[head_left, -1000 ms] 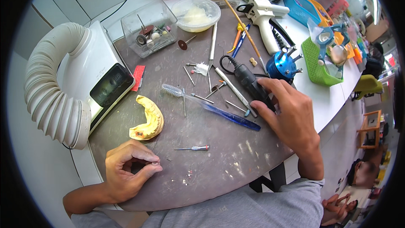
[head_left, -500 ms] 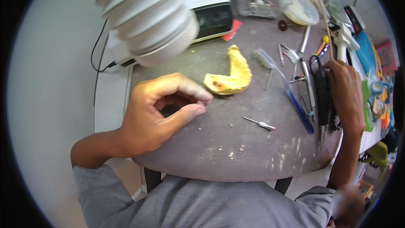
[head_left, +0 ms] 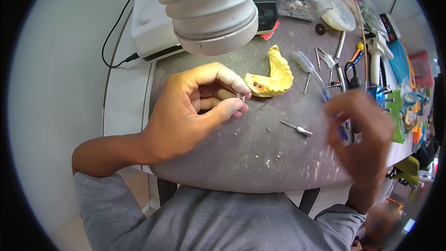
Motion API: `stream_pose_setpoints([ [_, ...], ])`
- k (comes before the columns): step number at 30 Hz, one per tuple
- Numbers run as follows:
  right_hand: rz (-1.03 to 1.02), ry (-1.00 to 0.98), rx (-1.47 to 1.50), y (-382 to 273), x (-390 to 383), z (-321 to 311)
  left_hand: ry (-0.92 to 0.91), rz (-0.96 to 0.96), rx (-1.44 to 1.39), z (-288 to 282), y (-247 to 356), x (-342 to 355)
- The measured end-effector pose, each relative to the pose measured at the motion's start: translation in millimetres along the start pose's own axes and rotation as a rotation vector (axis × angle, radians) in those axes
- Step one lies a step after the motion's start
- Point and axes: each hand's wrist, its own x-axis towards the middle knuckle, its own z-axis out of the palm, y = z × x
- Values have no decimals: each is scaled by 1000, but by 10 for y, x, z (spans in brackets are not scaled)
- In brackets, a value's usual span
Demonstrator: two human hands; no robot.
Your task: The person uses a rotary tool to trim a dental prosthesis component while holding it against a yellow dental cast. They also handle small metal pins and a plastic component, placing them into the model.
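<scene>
Left hand [head_left: 179, 111]: thumb and fingertips pinched together on a small pale piece [head_left: 241, 96], which sits right at the tips, mostly covered. Right hand [head_left: 362, 130]: blurred, fingers curled; cannot tell whether it grips anything. Thin metal driver [head_left: 302, 131] lies on the bench [head_left: 223, 172] between the hands. Yellow dental model [head_left: 279, 82] just beyond the left fingertips; toothbrush [head_left: 304, 62] right of it.

A pale wall [head_left: 51, 88] rises left of a scuffed grey tabletop [head_left: 218, 165] on dark legs [head_left: 309, 200], with light floor tiles [head_left: 326, 199] below and a green chair [head_left: 409, 166] at far right.
</scene>
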Motion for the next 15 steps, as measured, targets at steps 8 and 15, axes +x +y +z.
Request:
stream_pose_setpoints([
  [8, -362, -191, -11, -255, 19, 644, -22, 26, -105, -2, -71, -10],
  [15, -134, 22, 145, -222, -1, 568, -49, 9, -188, 4, -80, -31],
])
